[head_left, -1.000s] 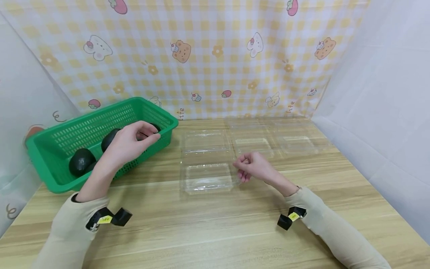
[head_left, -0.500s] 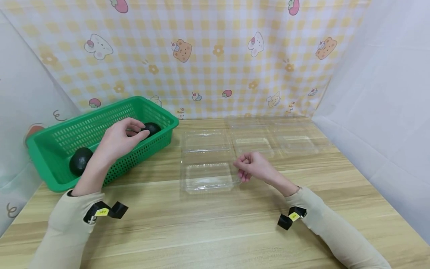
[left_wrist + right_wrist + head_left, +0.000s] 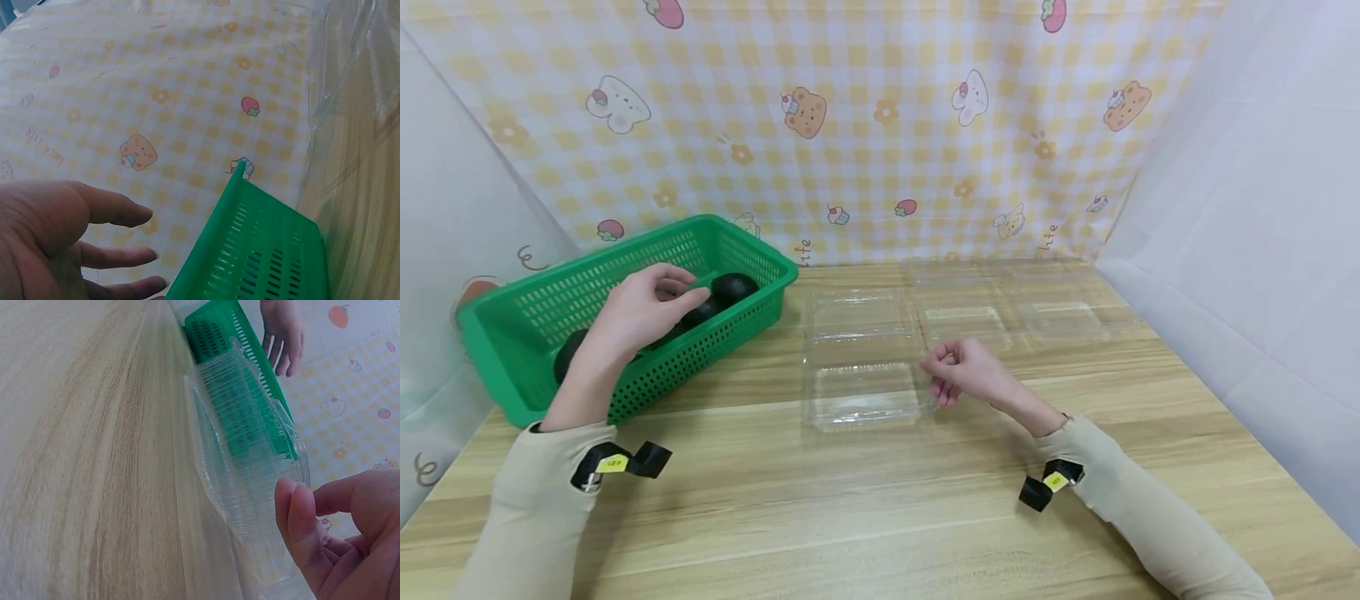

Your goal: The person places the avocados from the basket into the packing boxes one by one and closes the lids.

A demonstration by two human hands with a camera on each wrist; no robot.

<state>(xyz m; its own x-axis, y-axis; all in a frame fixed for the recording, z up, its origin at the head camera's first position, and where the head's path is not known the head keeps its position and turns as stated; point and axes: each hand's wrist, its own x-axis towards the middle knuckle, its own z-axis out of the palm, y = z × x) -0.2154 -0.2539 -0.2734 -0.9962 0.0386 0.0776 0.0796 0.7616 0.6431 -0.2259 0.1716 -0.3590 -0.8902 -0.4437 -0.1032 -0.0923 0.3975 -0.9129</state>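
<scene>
My left hand (image 3: 642,310) hovers over the green basket (image 3: 497,337), thumb and fingers parted with nothing between them. In the left wrist view the fingers (image 3: 119,257) stand apart beside the basket rim. Dark, glossy, oval fruits that look like avocados (image 3: 734,287) lie inside the basket; the hand and forearm partly cover some of them. My right hand (image 3: 968,372) pinches the right edge of a clear plastic container (image 3: 863,393), which lies with its lid (image 3: 859,315) folded back on the wooden table. The right wrist view shows thumb and forefinger together at that container's rim.
Two more clear lidded containers stand open at the back right, one nearer the middle (image 3: 966,321) and one farther right (image 3: 1063,317). A checked cloth (image 3: 887,167) hangs behind the table (image 3: 820,517). A white sheet (image 3: 1255,250) borders the right side.
My left hand has drawn back leftward along the basket, uncovering fruits at the basket's right end. My right hand and the containers have stayed in place.
</scene>
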